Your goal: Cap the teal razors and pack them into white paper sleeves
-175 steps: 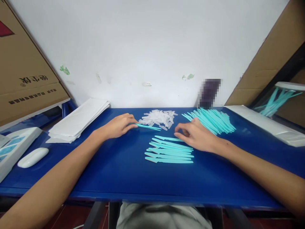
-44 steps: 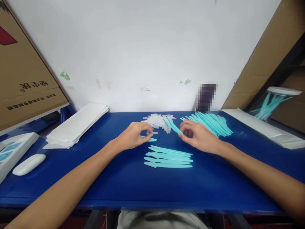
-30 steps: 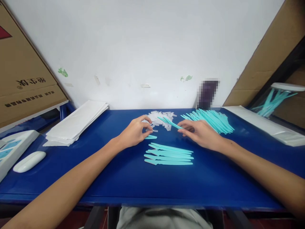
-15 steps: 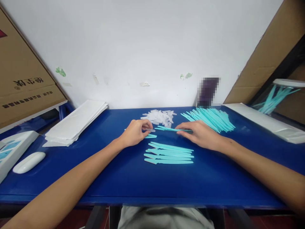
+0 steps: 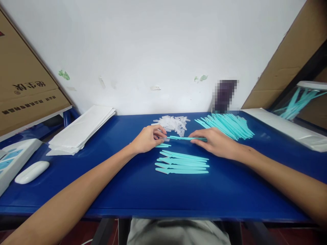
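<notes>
My left hand (image 5: pixel 150 139) pinches a small clear plastic blade cap (image 5: pixel 166 139) between thumb and fingers. From the right, my right hand (image 5: pixel 213 140) grips turquoise eyebrow razors (image 5: pixel 180 137) by their handles, their heads pointing left. The razor tips meet the cap at my left fingertips; whether one sits inside it I cannot tell. Below, several turquoise razors (image 5: pixel 182 166) lie side by side on the blue table (image 5: pixel 178 197). More razors (image 5: pixel 163 145) show partly behind my left hand. Beyond my hands is a pile of clear caps (image 5: pixel 172 123).
A large heap of turquoise razors (image 5: pixel 227 126) lies at the back right. White sheets (image 5: pixel 81 131), a white mouse-shaped object (image 5: pixel 32 172) and a white box (image 5: pixel 19 160) are on the left. A tub of razors (image 5: pixel 298 100) stands far right, near cardboard (image 5: pixel 283 61).
The left hand with the cap has moved slightly right, bringing the cap up against the razor tips. The right hand stays nearly in place; the whole view has shifted a little.
</notes>
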A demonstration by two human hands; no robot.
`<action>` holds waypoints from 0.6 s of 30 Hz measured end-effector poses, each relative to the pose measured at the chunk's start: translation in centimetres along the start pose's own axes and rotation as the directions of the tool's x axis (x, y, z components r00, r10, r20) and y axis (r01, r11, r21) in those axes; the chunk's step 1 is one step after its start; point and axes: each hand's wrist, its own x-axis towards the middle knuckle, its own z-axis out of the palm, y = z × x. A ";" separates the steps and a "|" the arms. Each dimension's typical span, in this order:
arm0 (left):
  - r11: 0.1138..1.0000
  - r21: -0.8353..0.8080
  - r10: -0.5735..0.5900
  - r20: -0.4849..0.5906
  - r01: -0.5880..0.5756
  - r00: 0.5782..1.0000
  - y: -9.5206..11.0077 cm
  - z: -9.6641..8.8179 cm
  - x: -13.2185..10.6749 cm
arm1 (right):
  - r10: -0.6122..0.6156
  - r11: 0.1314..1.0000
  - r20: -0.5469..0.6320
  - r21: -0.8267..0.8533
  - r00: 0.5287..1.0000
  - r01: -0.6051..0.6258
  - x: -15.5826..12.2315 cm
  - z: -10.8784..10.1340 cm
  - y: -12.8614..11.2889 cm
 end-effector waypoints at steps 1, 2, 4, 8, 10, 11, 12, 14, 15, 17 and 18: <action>1.000 -0.005 -0.001 0.000 0.001 1.000 0.0 0.0 0.0 | -0.002 1.000 0.002 0.002 1.000 0.002 0.0 0.0 0.1; 1.000 -0.008 -0.003 0.000 0.003 1.000 0.0 0.0 0.0 | -0.003 1.000 0.003 0.005 1.000 0.003 0.0 0.0 0.2; 1.000 -0.016 -0.010 -0.003 0.010 1.000 0.0 0.1 0.0 | -0.003 1.000 0.007 0.006 1.000 0.003 0.0 0.0 0.3; 1.000 -0.016 -0.013 -0.008 0.013 1.000 0.0 0.1 0.1 | -0.009 1.000 0.033 0.009 0.999 0.008 0.0 -0.1 0.1; 1.000 -0.002 0.000 -0.006 0.000 1.000 0.0 0.1 0.1 | -0.015 1.000 0.045 0.013 0.999 0.014 0.1 -0.1 -0.1; 1.000 0.006 0.008 -0.004 -0.008 1.000 0.0 0.2 0.1 | -0.018 1.000 0.050 0.016 0.999 0.017 0.1 -0.1 -0.2; 1.000 0.013 0.018 -0.004 -0.018 1.000 0.0 0.2 0.1 | -0.020 1.000 0.053 0.019 0.998 0.019 0.1 0.0 -0.2; 0.999 0.025 0.035 -0.005 -0.035 0.999 0.0 0.3 0.1 | -0.021 0.999 0.054 0.026 0.998 0.020 0.2 0.0 -0.3; 0.999 0.029 0.045 -0.007 -0.044 0.999 -0.1 0.3 0.1 | -0.022 0.999 0.056 0.032 0.998 0.020 0.2 0.0 -0.3; 0.997 0.034 0.063 -0.013 -0.063 0.998 -0.1 0.4 0.1 | -0.021 0.999 0.061 0.048 0.998 0.018 0.3 0.1 -0.4; 0.997 0.033 0.071 -0.017 -0.070 0.997 -0.1 0.5 0.2 | -0.019 0.998 0.063 0.055 0.998 0.016 0.3 0.1 -0.4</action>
